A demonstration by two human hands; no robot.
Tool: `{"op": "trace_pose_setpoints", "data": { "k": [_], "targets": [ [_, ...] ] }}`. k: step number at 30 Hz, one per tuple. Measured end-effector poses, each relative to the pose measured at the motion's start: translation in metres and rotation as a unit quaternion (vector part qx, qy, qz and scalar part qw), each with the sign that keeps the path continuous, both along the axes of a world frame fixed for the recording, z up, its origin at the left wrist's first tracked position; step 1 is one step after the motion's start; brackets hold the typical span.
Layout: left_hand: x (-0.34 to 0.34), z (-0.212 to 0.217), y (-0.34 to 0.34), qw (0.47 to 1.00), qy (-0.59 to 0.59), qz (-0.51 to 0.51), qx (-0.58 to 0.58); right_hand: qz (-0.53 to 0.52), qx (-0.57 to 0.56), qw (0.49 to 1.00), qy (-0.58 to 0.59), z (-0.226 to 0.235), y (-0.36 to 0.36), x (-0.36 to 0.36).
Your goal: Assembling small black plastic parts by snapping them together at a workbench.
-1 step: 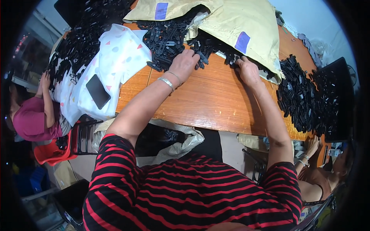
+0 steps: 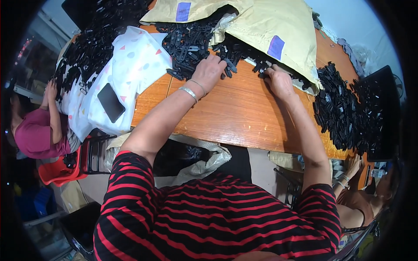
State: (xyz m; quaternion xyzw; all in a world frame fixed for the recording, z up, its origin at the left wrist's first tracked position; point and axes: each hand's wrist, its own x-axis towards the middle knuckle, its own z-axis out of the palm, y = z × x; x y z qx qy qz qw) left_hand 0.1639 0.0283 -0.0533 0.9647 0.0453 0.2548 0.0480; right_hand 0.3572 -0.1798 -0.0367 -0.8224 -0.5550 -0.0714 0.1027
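Note:
My left hand, with a bracelet on its wrist, is closed at the near edge of a heap of black plastic pieces. Its fingers are curled, their tips are hidden, and a few pieces stick out beside them. To the right, my right hand has thumb and fingers pinched together on a small black plastic piece, just in front of a sack's mouth. That pale yellow sack lies across the heap, and more black pieces show under its edge.
A brown wooden table stands before me. On a patterned white plastic sheet lies a dark phone. Another heap of black pieces is at the right, beside a black tray. Co-workers sit left and right.
My right hand has shifted very slightly, and the small piece at its fingertips has moved a little. My left hand stays almost in place.

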Motion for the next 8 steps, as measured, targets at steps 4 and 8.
{"op": "trace_pose_setpoints", "data": {
  "k": [4,8],
  "targets": [
    [-0.009,-0.002,-0.007,0.998,0.034,-0.005,-0.056,0.021,0.012,0.998,0.064,-0.003,-0.001,-0.032],
    [-0.027,0.021,-0.027,0.914,0.090,0.042,-0.393,0.040,0.103,0.975,0.191,0.008,0.000,-0.069]
  ]
}}
